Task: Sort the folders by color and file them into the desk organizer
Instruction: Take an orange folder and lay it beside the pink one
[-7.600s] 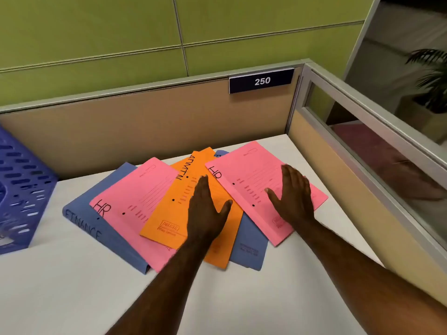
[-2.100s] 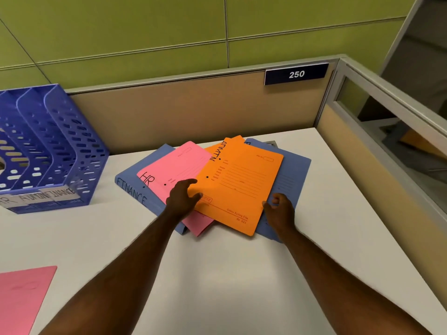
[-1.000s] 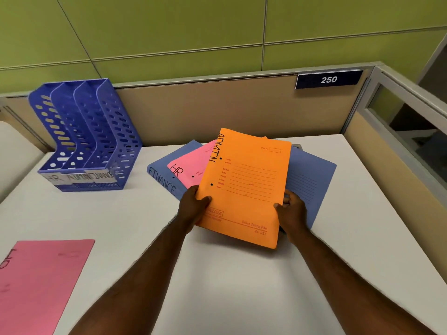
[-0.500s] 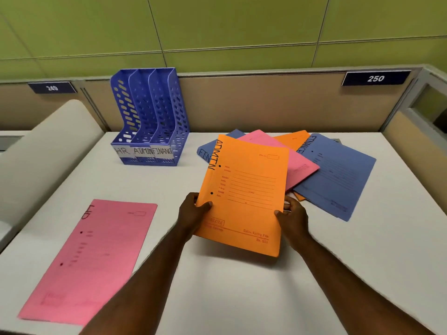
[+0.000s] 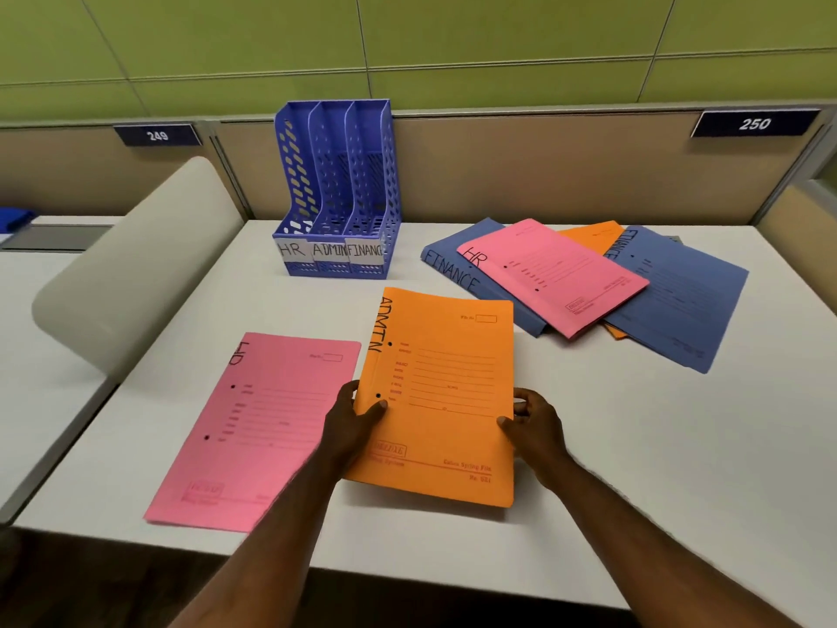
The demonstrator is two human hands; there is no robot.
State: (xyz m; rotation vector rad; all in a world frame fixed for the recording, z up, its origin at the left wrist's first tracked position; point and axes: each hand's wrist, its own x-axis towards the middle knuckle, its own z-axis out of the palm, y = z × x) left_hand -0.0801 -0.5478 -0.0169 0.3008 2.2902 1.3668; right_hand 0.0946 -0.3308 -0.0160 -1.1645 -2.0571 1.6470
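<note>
An orange ADMIN folder (image 5: 446,392) is held by both hands just over the desk. My left hand (image 5: 351,423) pinches its left edge and my right hand (image 5: 534,423) its right edge. A pink HR folder (image 5: 258,428) lies flat to its left. At the back stands a blue desk organizer (image 5: 337,192) with three slots labelled HR, ADMIN and FINANCE. To the right lies a pile: a blue FINANCE folder (image 5: 457,274), a pink HR folder (image 5: 552,274), an orange folder (image 5: 593,233) mostly covered, and another blue FINANCE folder (image 5: 679,301).
The white desk (image 5: 656,469) ends in a front edge near me. A beige rounded divider (image 5: 136,265) slopes along the left side. A tan partition (image 5: 543,170) with number plates 249 and 250 runs behind the desk.
Both hands have carried the orange folder leftwards and lowered it beside the single pink folder. My view has swung left, bringing the whole organizer and pile into sight.
</note>
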